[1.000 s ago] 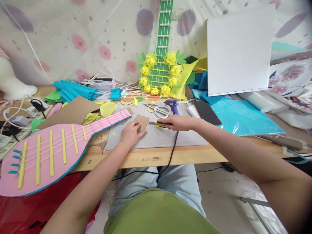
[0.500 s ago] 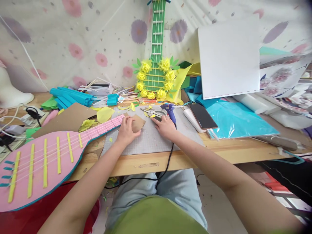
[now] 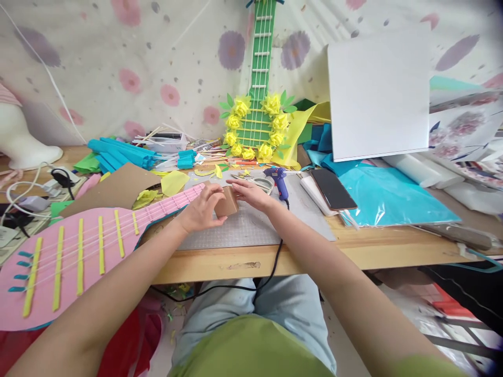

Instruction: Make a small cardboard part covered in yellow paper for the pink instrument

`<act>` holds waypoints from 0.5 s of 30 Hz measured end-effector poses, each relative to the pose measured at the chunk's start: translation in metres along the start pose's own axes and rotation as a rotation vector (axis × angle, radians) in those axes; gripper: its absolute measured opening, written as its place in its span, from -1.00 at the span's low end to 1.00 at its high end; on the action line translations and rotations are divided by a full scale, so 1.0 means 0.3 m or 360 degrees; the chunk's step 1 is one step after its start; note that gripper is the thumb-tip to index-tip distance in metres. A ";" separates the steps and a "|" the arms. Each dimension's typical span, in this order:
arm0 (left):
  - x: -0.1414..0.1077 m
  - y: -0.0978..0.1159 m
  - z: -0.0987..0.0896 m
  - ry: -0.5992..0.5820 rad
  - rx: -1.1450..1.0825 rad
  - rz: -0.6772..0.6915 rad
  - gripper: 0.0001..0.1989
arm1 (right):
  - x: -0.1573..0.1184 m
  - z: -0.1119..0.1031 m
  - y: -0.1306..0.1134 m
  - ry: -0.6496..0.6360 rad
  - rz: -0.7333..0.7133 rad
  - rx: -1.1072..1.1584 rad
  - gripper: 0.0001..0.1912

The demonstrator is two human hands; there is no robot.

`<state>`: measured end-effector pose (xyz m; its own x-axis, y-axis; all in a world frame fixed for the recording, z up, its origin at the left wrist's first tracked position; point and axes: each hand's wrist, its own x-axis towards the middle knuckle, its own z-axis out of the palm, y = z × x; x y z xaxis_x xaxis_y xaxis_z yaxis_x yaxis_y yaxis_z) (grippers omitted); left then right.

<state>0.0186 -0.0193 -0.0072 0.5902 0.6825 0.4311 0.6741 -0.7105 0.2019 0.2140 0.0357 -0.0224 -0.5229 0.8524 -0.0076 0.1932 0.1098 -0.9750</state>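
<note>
My left hand (image 3: 204,208) grips a small brown cardboard piece (image 3: 227,203) at the end of a pink guitar neck. My right hand (image 3: 251,192) lies against the right side of that cardboard, its fingers stretched out. The pink paper guitar (image 3: 90,251), with yellow strips and white strings, slants across the left of the table. Just beyond my right hand are scissors (image 3: 264,183), partly covered by it. A purple glue gun (image 3: 280,183) rests on the grey cutting mat (image 3: 251,230).
A green guitar (image 3: 253,128) with yellow flowers leans at the back. A phone (image 3: 334,189), a blue plastic-wrapped sheet (image 3: 401,201) and a white board (image 3: 379,99) are at right. Cables and a power strip lie left; a black cord crosses the front edge.
The cardboard has turned up on its side in my left hand. My right hand has left the scissors and moved left to the cardboard. The view has shifted slightly.
</note>
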 end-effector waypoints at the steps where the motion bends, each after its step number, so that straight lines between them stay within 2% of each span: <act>1: -0.006 -0.007 0.000 -0.0039 0.0001 0.0010 -0.55 | 0.002 -0.002 0.005 0.0017 0.0011 0.0033 -0.56; 4: -0.024 -0.032 0.010 -0.0115 -0.0008 0.0088 -0.55 | 0.006 -0.007 0.006 0.0140 0.0011 -0.0108 -0.68; 9: -0.028 -0.045 0.021 -0.0185 0.0025 0.0253 -0.54 | 0.008 -0.005 -0.036 0.0296 -0.0055 -0.0732 -0.83; 12: -0.030 -0.044 0.020 -0.0195 0.0022 0.0319 -0.52 | 0.005 -0.015 -0.058 0.0333 -0.0094 -0.1001 -0.85; 15: -0.044 -0.052 0.021 -0.0233 0.0008 0.0381 -0.50 | 0.007 -0.039 -0.065 0.0486 -0.0039 -0.1098 -0.83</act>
<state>0.0031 -0.0161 -0.0217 0.7907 0.5131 0.3340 0.5097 -0.8539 0.1050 0.2188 0.0412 -0.0008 -0.3000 0.9383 0.1722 0.7128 0.3404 -0.6132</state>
